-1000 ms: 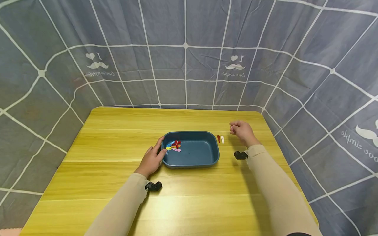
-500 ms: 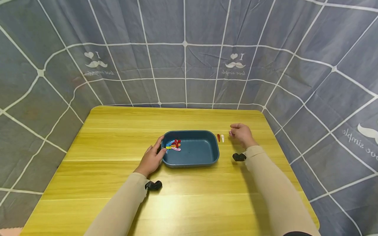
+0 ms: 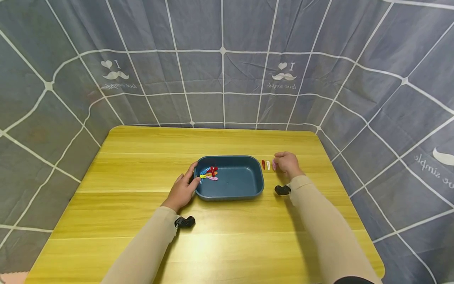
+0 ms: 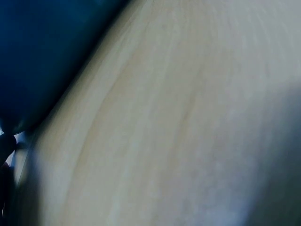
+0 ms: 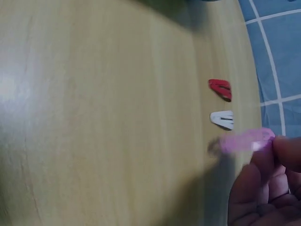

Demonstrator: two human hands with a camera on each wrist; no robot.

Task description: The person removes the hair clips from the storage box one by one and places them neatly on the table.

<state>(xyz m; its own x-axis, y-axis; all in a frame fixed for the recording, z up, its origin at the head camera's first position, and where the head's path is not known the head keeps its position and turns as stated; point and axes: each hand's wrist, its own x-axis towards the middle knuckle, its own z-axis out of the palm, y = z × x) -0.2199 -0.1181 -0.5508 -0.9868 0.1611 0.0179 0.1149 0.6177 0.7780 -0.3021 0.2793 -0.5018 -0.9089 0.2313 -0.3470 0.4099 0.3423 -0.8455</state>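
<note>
A dark blue tray [image 3: 248, 189] sits mid-table with several coloured hair clips [image 3: 209, 174] in its left end. My left hand [image 3: 182, 188] holds the tray's left rim; the left wrist view shows only the blurred tray wall [image 4: 37, 61] and table. My right hand [image 3: 286, 164] pinches a pink hair clip [image 5: 245, 140] just above the table, right of the tray. Beside it on the wood lie a white clip [image 5: 222, 119] and a red clip [image 5: 220, 88], also seen as the white clip [image 3: 268, 165] and the red clip [image 3: 263, 164] in the head view.
The yellow wooden table [image 3: 142, 244] is backed and flanked by a grey grid-patterned cloth [image 3: 223, 71]. Its right edge lies close to my right arm. Both forearms wear beige sleeves with small black wrist cameras.
My right hand has moved down and left, bringing the pink clip close to the white and red clips. The left hand has stayed on the tray rim.
</note>
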